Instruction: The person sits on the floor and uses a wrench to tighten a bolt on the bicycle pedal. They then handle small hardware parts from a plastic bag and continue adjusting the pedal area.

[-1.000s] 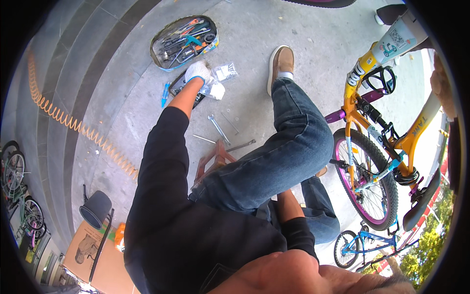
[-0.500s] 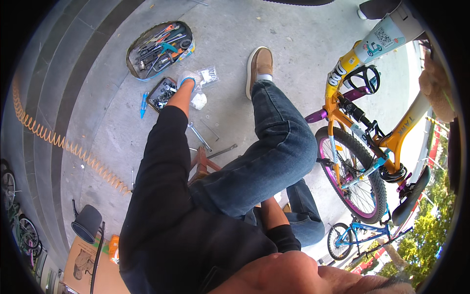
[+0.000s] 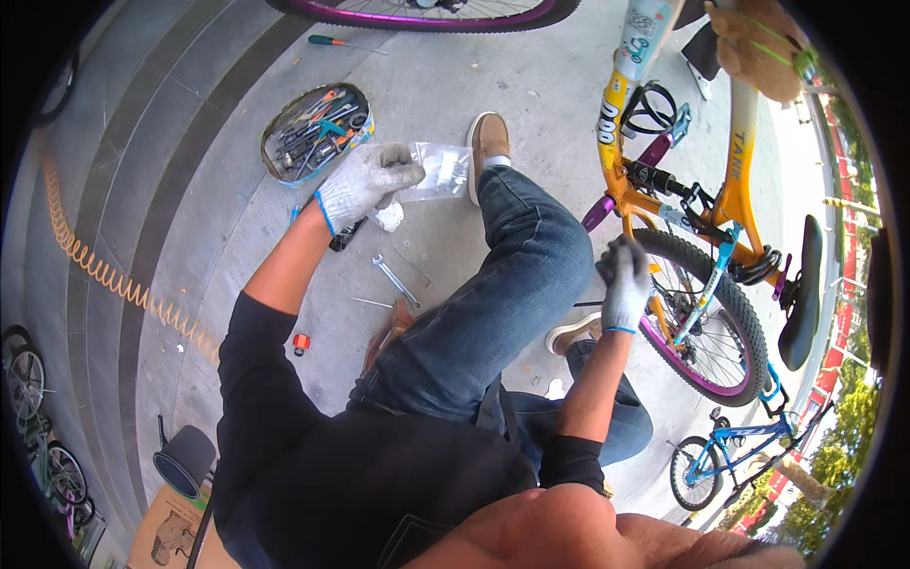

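My left hand (image 3: 368, 185), in a white knitted glove with grey fingers, pinches the edge of a clear plastic bag (image 3: 442, 173). Pale contents show through the bag. Below this hand, a small tray of dark parts (image 3: 347, 234) is mostly covered by it, and a crumpled white item (image 3: 389, 217) lies alongside. My right hand (image 3: 625, 286), gloved the same way, is raised beside the rear wheel (image 3: 711, 322) of a yellow-orange bicycle (image 3: 661, 207). Its fingers point up and look slightly apart, with nothing visible in them; whether they touch the bicycle I cannot tell.
An oval tin of tools (image 3: 316, 136) stands beyond my left hand. On the floor lie a wrench (image 3: 395, 282), a screwdriver (image 3: 327, 41) and a small red item (image 3: 301, 343). A coiled orange hose (image 3: 114, 280) runs along the left. A blue bicycle (image 3: 735, 446) stands at lower right.
My left hand has risen from the small tray, with the bag now in its fingers. My right hand has come out from between my legs toward the rear wheel. The whole view has shifted.
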The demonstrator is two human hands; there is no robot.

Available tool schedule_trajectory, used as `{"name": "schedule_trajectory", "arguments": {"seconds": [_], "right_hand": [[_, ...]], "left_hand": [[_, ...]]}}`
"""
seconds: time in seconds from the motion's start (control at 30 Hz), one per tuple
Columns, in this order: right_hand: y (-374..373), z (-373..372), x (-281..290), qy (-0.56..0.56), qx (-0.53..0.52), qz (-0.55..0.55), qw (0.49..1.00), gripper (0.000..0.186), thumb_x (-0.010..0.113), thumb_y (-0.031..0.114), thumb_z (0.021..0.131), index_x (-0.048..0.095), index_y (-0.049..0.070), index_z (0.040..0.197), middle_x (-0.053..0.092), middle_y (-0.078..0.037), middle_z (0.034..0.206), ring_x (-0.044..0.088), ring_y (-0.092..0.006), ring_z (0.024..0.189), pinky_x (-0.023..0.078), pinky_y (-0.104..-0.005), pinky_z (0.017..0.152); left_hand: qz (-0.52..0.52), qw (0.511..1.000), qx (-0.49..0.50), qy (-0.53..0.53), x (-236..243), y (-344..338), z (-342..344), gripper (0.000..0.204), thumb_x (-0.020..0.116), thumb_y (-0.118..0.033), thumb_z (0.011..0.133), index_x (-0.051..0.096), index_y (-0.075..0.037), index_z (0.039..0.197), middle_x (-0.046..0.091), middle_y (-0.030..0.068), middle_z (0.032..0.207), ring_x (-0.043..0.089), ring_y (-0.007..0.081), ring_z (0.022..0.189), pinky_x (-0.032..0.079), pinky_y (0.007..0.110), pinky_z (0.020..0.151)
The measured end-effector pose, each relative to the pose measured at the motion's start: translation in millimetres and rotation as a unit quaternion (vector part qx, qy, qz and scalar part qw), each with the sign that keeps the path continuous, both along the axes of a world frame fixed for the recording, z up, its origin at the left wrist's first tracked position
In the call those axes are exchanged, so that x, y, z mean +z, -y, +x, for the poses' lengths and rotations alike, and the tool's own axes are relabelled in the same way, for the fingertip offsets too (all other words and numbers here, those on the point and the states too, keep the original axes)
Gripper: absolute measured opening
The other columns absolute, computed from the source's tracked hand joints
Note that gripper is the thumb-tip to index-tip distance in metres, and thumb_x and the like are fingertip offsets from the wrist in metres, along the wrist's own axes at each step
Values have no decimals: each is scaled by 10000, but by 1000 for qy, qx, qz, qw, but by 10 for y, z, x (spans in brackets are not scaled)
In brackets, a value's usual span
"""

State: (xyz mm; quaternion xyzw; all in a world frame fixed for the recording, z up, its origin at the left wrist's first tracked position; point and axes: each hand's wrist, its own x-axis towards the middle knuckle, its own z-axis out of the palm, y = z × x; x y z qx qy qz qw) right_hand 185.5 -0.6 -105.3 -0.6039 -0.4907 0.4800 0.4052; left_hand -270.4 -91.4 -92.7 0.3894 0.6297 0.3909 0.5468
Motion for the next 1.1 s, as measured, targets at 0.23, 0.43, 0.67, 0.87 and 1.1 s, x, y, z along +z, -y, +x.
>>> {"name": "schedule_trajectory", "arguments": {"seconds": [0.23, 0.43, 0.67, 0.87, 1.1], "right_hand": [[377, -1531, 1240, -72, 350, -76, 931, 542, 606, 256, 1114, 512, -66, 1540, 719, -165, 1267, 748, -182, 954, 625, -309, 818], [706, -1848, 844, -251, 321, -113, 906, 365, 614, 192, 1117, 613, -44, 1395, 740, -133, 1189, 764, -214, 1033, 640, -306, 817], [861, -1810, 555, -270, 339, -16, 901, 300, 613, 31, 1087, 626, -73, 1368, 754, -150, 1205, 746, -206, 1095, 625, -353, 959], [879, -1751, 559, -254, 388, 8, 886, 343, 636, 42, 1083, 658, -42, 1415, 768, -109, 1212, 732, -172, 1053, 603, -343, 942], [905, -1726, 514, -102, 389, 53, 914, 363, 705, 160, 1054, 702, 54, 1401, 800, -137, 1143, 749, -153, 1060, 583, -335, 952]], "left_hand": [[90, 995, -4, 36, 1303, 357, 345, 298, 754, -232, 978, 735, 6, 1157, 586, -34, 758, 473, 44, 569, 342, 269, 496], [167, 964, -97, -184, 1601, 653, 295, 284, 658, -67, 980, 786, -4, 1225, 670, 39, 843, 610, 104, 740, 500, 284, 688], [159, 927, -101, -325, 1478, 735, 418, 293, 853, -87, 908, 790, 0, 1181, 740, 78, 1010, 697, 144, 942, 570, 324, 863], [218, 933, -52, -281, 1387, 744, 662, 268, 867, -107, 916, 805, 10, 1149, 743, 50, 971, 685, 108, 886, 567, 292, 810], [198, 954, -43, -221, 1369, 659, 816, 240, 847, -120, 927, 808, 5, 1128, 752, 48, 972, 672, 93, 852, 565, 295, 775]]}}
